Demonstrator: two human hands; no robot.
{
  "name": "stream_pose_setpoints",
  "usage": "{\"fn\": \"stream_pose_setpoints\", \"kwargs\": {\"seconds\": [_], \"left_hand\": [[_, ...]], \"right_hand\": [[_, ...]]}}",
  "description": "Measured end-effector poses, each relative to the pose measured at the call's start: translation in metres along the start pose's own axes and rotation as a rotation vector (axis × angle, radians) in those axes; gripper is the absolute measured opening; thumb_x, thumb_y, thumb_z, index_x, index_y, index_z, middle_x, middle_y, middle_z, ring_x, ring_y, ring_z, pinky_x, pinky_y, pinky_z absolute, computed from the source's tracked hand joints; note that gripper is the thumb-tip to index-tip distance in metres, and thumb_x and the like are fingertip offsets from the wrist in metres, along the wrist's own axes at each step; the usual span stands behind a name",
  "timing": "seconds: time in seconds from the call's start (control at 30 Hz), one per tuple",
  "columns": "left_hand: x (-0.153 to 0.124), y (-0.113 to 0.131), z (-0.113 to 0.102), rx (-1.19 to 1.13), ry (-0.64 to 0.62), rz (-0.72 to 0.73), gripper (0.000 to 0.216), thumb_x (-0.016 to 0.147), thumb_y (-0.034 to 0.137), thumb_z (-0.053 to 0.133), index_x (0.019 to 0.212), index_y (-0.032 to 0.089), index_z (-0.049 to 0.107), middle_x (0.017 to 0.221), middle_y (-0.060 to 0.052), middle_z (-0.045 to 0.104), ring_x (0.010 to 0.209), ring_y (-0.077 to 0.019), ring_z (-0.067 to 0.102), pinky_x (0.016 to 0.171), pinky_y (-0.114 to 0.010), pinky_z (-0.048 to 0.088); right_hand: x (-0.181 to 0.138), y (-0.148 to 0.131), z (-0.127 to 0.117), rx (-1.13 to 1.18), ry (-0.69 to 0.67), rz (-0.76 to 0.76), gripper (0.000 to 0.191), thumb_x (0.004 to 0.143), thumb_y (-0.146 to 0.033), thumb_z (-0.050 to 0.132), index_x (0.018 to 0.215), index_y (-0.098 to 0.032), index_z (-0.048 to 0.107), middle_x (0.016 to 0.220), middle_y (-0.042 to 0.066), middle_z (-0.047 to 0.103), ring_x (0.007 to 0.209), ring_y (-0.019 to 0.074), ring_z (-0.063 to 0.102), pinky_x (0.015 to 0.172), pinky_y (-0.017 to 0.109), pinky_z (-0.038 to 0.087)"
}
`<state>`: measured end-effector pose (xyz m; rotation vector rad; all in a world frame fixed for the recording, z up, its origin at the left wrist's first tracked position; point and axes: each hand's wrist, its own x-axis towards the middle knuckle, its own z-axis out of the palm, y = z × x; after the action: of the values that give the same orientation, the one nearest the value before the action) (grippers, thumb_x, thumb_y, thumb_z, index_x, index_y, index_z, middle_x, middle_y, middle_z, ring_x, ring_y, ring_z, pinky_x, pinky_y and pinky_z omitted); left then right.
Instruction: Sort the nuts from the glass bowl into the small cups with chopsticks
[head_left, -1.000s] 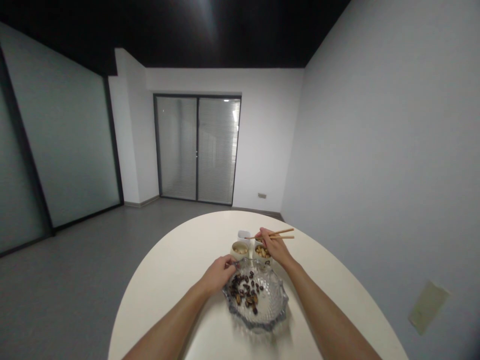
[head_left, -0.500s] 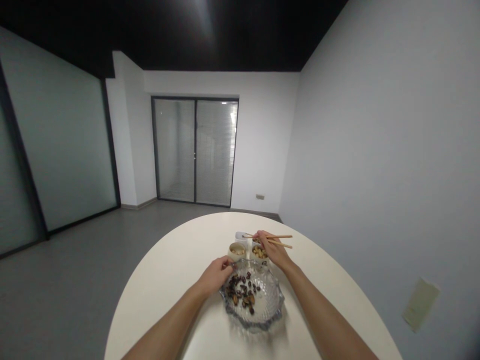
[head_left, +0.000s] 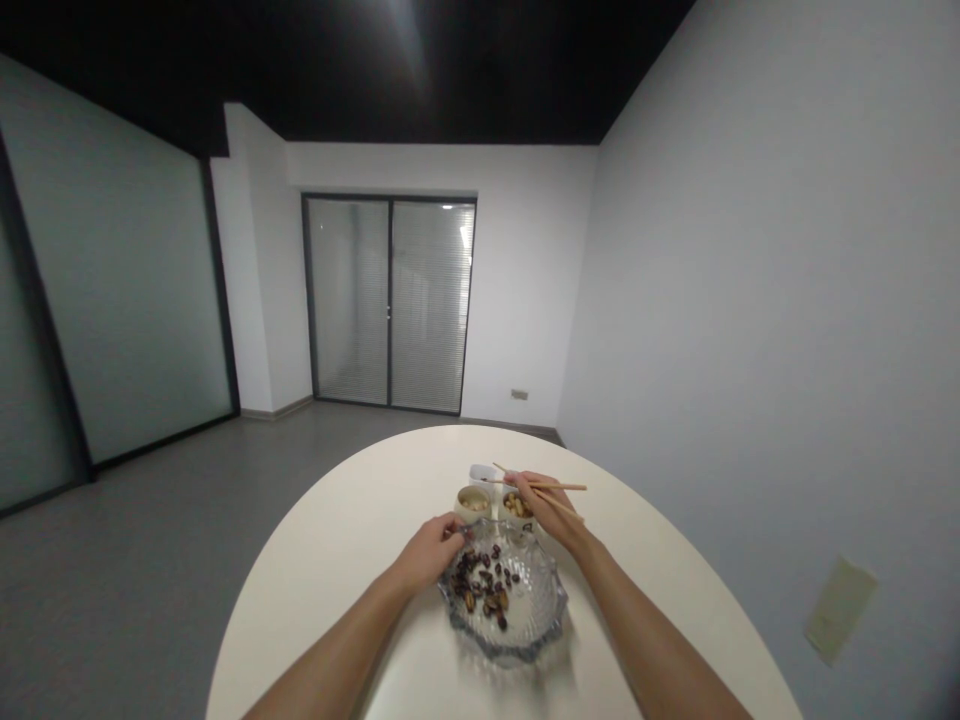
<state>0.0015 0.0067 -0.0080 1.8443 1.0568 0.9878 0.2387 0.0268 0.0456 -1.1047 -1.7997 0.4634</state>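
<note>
My left hand (head_left: 433, 548) grips the upper left rim of a scalloped clear glass bowl (head_left: 536, 610). Dark red beans (head_left: 497, 569) and several brown pieces (head_left: 495, 603) lie in the bowl's left half. Beyond the bowl, my right hand (head_left: 546, 503) holds a pair of wooden chopsticks (head_left: 559, 486), their tips spread apart over the small cups. One tip is at a white cup (head_left: 482, 473); I cannot make out anything between the tips. A cream cup (head_left: 463, 507) with pale pieces stands in front of it. Beside that, a cup of yellowish nuts (head_left: 516, 506) sits under my right hand, partly covering another cup behind.
Everything stands on a round cream table (head_left: 322, 570), with the cups close together just past the bowl. A white wall (head_left: 720, 300) rises to the right. Glass doors (head_left: 390, 300) are at the back.
My right hand has lowered slightly toward me and the chopsticks have spread, one tip now pointing higher. The left hand and the bowl stay in place.
</note>
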Motion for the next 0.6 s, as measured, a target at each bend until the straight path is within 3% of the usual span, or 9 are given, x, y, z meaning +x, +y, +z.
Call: {"fn": "stream_pose_setpoints", "kwargs": {"seconds": [0.17,0.6], "left_hand": [[0.0,-0.001,0.0,-0.019,0.004,-0.014,0.022,0.072,0.024,0.049,0.084,0.015,0.064,0.084,-0.004,0.067,0.081,-0.02,0.058,0.075,-0.029,0.042],[0.001,-0.005,0.001,-0.029,-0.005,-0.002,0.021,0.075,0.027,0.048,0.085,0.014,0.063,0.084,-0.004,0.066,0.081,-0.0197,0.057,0.073,-0.028,0.042]], "right_hand": [[-0.002,0.007,0.0,-0.028,-0.014,0.0,0.044,0.092,-0.052,0.048,0.091,-0.016,0.075,0.086,0.008,0.074,0.076,0.0207,0.066,0.066,0.028,0.05],[-0.005,-0.002,-0.012,-0.032,-0.036,-0.014,0.026,0.086,-0.035,0.056,0.09,-0.018,0.075,0.094,0.008,0.075,0.088,0.0251,0.068,0.08,0.035,0.05]]}}
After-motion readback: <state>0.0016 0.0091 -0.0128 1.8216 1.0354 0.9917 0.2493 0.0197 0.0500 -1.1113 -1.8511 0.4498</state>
